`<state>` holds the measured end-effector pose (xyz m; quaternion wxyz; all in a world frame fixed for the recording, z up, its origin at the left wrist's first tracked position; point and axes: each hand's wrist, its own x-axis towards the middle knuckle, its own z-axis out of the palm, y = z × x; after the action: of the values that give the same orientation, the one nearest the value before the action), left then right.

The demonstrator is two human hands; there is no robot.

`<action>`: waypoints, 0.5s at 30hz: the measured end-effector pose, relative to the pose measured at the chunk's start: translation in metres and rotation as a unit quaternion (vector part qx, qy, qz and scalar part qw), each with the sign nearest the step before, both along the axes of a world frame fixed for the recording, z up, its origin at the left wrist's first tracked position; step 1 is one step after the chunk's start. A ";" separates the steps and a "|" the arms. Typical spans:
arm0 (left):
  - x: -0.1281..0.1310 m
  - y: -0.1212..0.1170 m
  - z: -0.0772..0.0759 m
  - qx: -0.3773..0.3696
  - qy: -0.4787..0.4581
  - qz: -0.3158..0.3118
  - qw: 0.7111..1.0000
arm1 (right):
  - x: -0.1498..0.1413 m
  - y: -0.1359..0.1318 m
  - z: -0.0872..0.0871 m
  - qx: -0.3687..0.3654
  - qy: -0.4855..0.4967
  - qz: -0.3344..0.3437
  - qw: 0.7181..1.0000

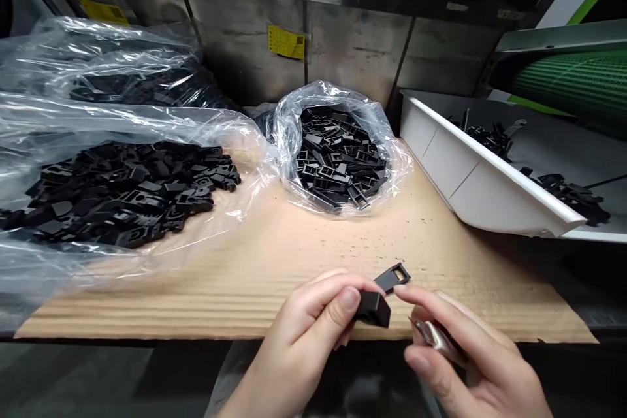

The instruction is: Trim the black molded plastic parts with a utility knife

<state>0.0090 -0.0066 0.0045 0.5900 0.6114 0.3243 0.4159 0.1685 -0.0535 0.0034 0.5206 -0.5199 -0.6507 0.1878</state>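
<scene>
Over the front edge of the cardboard, my left hand (313,326) pinches a black plastic block (375,309) between thumb and fingers. My right hand (473,356) is curled around a small knife-like tool (435,336) with a thin metal tip and a pale handle, partly hidden by the fingers. Its tip points toward the block, a short gap away. Just behind the block is a flat black plastic piece (390,279) with a rectangular opening at one end. My right index fingertip is at its edge; whether it lies on the cardboard or is held, I cannot tell.
A cardboard sheet (294,255) covers the bench. Clear bags of black parts (132,192) lie at left, and an open bag of black clips (337,157) stands at centre back. A white bin (455,170) with black pieces is at right. Metal panels (353,46) close off the back.
</scene>
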 end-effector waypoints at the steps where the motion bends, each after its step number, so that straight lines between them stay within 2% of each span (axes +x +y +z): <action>1: 0.001 0.000 -0.001 -0.017 -0.019 0.003 1.000 | -0.003 0.001 0.001 -0.008 0.006 0.006 1.000; 3: 0.003 0.000 -0.001 -0.018 -0.028 0.015 0.999 | -0.007 0.005 0.003 -0.032 0.016 0.015 0.999; 9: 0.005 -0.001 0.002 0.142 0.083 0.024 0.986 | -0.001 0.011 0.007 -0.102 0.002 0.063 0.993; 13: 0.006 -0.002 0.003 0.183 0.112 0.033 0.976 | 0.013 0.004 0.009 -0.125 -0.013 0.130 0.983; 15: 0.006 -0.002 0.002 0.194 0.111 0.047 0.974 | 0.018 0.000 0.008 -0.117 -0.049 0.119 0.985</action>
<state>0.0154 -0.0089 0.0067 0.4005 0.7407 0.3286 0.4278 0.1863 -0.0532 0.0113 0.3977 -0.5048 -0.7061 0.2975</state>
